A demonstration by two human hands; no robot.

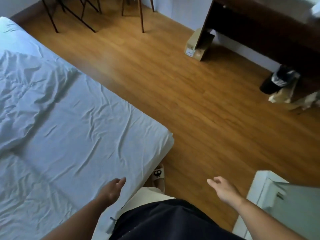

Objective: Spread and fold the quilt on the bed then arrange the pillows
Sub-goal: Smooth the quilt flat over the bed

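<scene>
The bed (90,129) fills the left half of the view, covered by a wrinkled pale blue sheet. A crumpled pale blue quilt (20,94) lies bunched on its upper left part. At the far left top corner a white edge (7,25) shows, perhaps a pillow. My left hand (113,188) hovers over the bed's near edge with relaxed fingers, holding nothing. My right hand (223,189) hangs over the wooden floor to the right of the bed, fingers loosely spread and empty.
Wooden floor (173,84) runs along the bed's right side. Chair legs (86,16) stand at the top, a dark desk (251,28) with a cardboard box (195,47) at top right, bags (280,85) at right, and a white cabinet (280,205) at lower right. A slipper (158,177) lies beside the bed corner.
</scene>
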